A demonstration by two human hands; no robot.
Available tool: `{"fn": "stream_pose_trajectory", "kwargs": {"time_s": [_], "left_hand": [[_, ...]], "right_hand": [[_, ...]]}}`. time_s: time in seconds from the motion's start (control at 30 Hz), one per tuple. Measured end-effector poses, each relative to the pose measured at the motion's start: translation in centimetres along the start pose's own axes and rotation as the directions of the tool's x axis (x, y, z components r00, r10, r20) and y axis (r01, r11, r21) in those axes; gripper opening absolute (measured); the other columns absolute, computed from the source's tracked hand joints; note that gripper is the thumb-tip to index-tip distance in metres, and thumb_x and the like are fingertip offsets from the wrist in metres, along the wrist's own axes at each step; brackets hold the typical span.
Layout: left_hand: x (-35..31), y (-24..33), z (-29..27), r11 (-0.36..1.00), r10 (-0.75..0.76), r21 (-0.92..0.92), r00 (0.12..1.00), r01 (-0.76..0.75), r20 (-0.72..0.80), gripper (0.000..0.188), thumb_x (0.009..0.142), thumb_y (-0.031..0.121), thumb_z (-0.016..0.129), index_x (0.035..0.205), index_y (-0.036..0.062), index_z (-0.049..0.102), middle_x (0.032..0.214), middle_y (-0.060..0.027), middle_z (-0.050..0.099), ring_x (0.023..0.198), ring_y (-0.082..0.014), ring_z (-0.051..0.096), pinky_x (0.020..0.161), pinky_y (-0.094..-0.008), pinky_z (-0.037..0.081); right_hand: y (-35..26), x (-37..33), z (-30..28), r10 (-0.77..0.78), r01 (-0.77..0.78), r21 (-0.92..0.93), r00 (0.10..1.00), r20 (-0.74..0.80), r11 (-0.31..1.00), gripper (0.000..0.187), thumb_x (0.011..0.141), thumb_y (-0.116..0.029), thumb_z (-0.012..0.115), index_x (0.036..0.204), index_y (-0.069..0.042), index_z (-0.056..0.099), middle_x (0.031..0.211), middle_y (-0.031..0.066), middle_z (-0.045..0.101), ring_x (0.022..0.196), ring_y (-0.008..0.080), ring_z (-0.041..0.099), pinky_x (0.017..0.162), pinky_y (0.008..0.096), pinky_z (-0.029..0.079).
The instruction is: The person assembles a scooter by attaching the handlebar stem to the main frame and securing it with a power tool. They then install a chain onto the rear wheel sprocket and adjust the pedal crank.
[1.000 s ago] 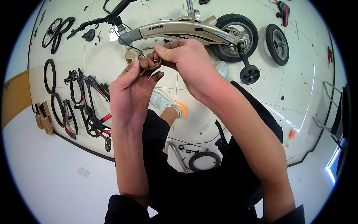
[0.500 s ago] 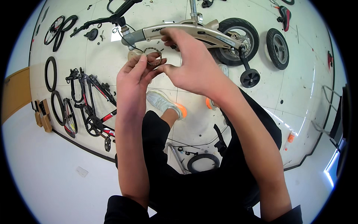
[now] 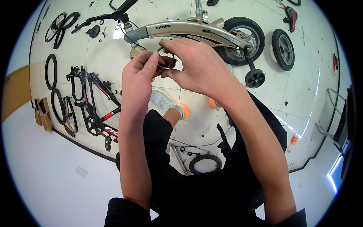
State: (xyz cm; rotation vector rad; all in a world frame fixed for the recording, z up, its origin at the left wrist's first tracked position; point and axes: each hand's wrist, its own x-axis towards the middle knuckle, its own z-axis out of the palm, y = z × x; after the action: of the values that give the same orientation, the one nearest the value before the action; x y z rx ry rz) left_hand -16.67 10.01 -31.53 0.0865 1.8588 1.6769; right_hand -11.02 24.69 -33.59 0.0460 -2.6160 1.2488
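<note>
A thin bearing ring [image 3: 173, 57] with small beads around its rim is held up in front of the bicycle frame. My left hand [image 3: 140, 70] pinches its left side between thumb and fingers. From the right, my right hand [image 3: 193, 62] curls around the ring, index finger at its upper edge and thumb below. Fingers hide part of the rim. Just beyond both hands lies a beige bicycle frame [image 3: 181, 27] with a rear wheel [image 3: 258, 41] and a small training wheel [image 3: 255, 78]. Its grey head tube [image 3: 137, 34] is near my left hand.
At left lie a black and red bicycle frame [image 3: 107, 90] and several loose tyres [image 3: 51, 72]. A loose wheel [image 3: 283, 49] rests at right. Between my legs are an inner tyre [image 3: 205, 164] and a metal stand [image 3: 177, 158]. An orange-labelled bottle [image 3: 293, 142] lies farther right.
My right hand has lowered and closed its fingers around the bearing ring. Both hands and the ring have moved slightly right; the ring is now more covered by fingers.
</note>
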Motion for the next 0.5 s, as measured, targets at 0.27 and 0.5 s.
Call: {"fn": "stream_pose_trajectory", "kwargs": {"time_s": [0.27,0.5], "left_hand": [[-0.05,-0.06,0.00,0.998,-0.042,-0.053,0.999,0.042,0.005,0.025,0.096,0.014,0.048,0.098,-0.0094,0.058,0.092,-0.0151,0.065,0.081,-0.0180,0.063,0.085,-0.0314,0.050],[-0.26,0.60,-0.30,0.996,-0.053,-0.065,0.998,0.054,0.025,0.025,0.096,0.014,0.049,0.101,-0.0092,0.058,0.093,-0.0143,0.065,0.083,-0.0165,0.062,0.085,-0.0292,0.049]], "right_hand": [[0.07,-0.14,0.09,-0.031,0.031,-0.035,0.999,0.007,0.999,0.011,0.075,-0.006,0.059,0.080,0.002,0.053,0.070,0.0186,0.060,0.072,0.0368,0.060,0.065,0.0446,0.049],[-0.48,-0.08,-0.26,-0.051,0.052,-0.030,0.998,0.044,0.998,0.011,0.076,-0.006,0.059,0.079,0.003,0.052,0.068,0.0187,0.059,0.071,0.0365,0.060,0.064,0.0440,0.048]]}}
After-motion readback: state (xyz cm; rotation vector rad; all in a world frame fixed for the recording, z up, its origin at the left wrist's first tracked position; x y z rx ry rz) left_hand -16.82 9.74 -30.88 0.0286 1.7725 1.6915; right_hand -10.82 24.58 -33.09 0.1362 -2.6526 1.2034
